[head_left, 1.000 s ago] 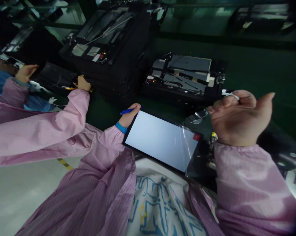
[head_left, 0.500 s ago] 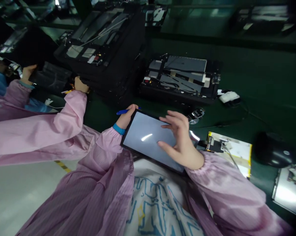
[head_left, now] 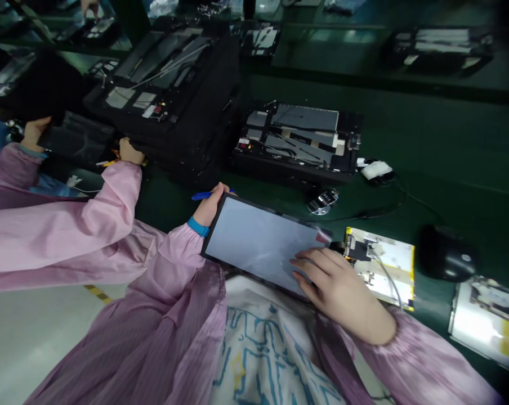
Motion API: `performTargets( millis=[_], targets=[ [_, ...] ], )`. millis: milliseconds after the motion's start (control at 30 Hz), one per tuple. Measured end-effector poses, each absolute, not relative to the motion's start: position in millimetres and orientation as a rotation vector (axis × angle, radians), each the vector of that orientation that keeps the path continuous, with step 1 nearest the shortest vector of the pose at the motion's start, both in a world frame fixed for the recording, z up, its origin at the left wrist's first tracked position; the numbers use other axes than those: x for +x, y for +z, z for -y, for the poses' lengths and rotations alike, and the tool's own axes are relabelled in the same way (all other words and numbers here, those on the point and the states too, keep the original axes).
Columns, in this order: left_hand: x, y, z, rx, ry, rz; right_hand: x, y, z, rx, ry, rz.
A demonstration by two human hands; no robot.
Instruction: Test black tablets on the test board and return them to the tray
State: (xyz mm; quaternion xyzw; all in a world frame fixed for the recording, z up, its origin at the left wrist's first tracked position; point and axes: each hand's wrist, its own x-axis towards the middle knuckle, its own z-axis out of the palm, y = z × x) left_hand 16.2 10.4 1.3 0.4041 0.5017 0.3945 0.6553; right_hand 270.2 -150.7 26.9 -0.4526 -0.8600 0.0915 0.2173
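Observation:
A tablet-like panel with a lit, pale grey screen and black frame (head_left: 254,233) is tilted in front of my chest. My left hand (head_left: 210,208) grips its left edge, fingers mostly hidden beneath. A blue pen (head_left: 201,196) sticks out from that same hand. Over the lower right of the screen lies my right hand (head_left: 339,287), palm down with fingers apart and fingertips at the glass. Contact under those fingertips cannot be made out for certain. By the panel's upper right corner is a small red mark (head_left: 321,238). Just right of it sits an opened board with yellow edging (head_left: 400,252), with a cable across it.
Behind the panel stand a stack of black device housings (head_left: 212,107) and a lower stack (head_left: 297,163). A small metallic gadget (head_left: 323,201), a white plug (head_left: 376,170), a black rounded device (head_left: 446,253) and a silver panel (head_left: 476,320) lie rightward. At left, a co-worker's pink sleeve (head_left: 68,219) reaches in.
My right hand has moved down and right across the screen, from raised with bent fingers to lying flatter. More of the screen shows. My left hand keeps its hold.

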Motion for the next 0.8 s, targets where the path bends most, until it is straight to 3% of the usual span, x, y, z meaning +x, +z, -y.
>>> performTargets(
  millis=[333,800],
  targets=[
    [16,2,-12,0.843,0.892,-1.02,295,17,175,-1.539,0.177,2.056],
    [17,-2,-14,0.83,0.908,-0.996,291,-1,181,-1.785,0.287,2.052]
  ],
)
